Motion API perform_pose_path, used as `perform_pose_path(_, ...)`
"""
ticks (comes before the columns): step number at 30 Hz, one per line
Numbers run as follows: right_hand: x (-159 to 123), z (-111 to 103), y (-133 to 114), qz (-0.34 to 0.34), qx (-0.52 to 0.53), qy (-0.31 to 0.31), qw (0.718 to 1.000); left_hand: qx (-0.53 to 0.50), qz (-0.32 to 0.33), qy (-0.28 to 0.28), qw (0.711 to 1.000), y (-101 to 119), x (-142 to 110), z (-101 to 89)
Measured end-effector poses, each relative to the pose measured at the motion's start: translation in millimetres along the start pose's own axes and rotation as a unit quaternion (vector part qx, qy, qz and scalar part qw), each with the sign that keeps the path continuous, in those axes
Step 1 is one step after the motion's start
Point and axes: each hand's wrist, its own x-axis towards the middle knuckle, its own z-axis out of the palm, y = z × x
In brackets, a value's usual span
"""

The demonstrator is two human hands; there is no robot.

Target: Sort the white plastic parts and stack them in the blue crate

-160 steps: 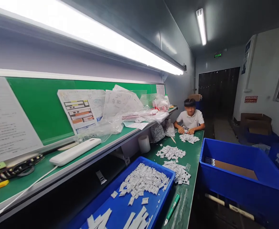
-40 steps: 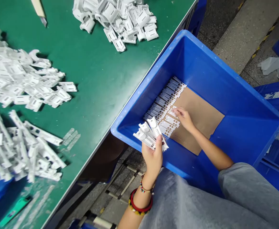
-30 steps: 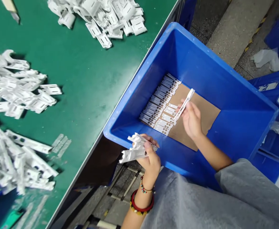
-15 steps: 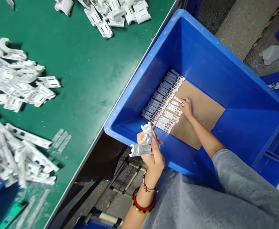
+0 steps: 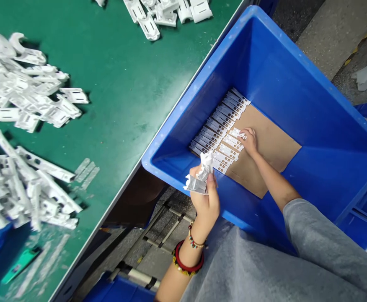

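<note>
White plastic strips with small brown windows lie in tidy overlapping rows (image 5: 215, 130) on a brown cardboard sheet (image 5: 265, 151) at the bottom of a blue plastic crate (image 5: 199, 117). A shorter group of the same strips (image 5: 229, 144) sits beside those rows. The right hand (image 5: 249, 140) is over this group, its fingers bent and their tips (image 5: 240, 133) on a strip at the group's top end; whether they grip it, I cannot tell. The left hand (image 5: 205, 201) is curled shut around a small bunch of white moulded plastic pieces (image 5: 200, 178), just above the crate's near wall. A red bangle (image 5: 183, 262) and a beaded bracelet (image 5: 196, 243) circle the left wrist, and a grey sleeve (image 5: 321, 239) covers the right upper arm. Beyond the crate, heaps of white plastic parts (image 5: 23, 92) lie on a green bench mat (image 5: 123, 92), with long white plastic pieces (image 5: 23, 184) nearer the bench edge.
</note>
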Motion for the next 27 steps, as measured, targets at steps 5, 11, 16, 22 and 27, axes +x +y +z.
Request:
perform_pose_path(5,-23.4,-40.3,-87.2,-0.019,0.202,0.024,0.979,0.039,0.018,-0.025,0.999,-2.9,0.1,-1.1)
perform_pose_path(11,-86.0,-114.7,-209.8,-0.066,0.450,-0.117,0.883,0.056,0.122,-0.127,0.983,2.7,7.8,0.0)
perform_pose_path(16,-39.4,-120.1,-141.7,0.051,0.402,0.110,0.907,0.003,0.067,-0.087,0.994,6.8,10.3,-0.1)
perform_pose_path(22,25.4,-44.1,-23.0,0.038,-0.016,-0.050,0.998,0.125,0.064,-0.099,0.985,11.4,8.4,-2.1)
perform_pose_path(27,26.4,-14.3,-4.3,-0.010,-0.148,-0.117,0.982,0.136,0.049,-0.098,0.985,12.0,8.5,-0.8)
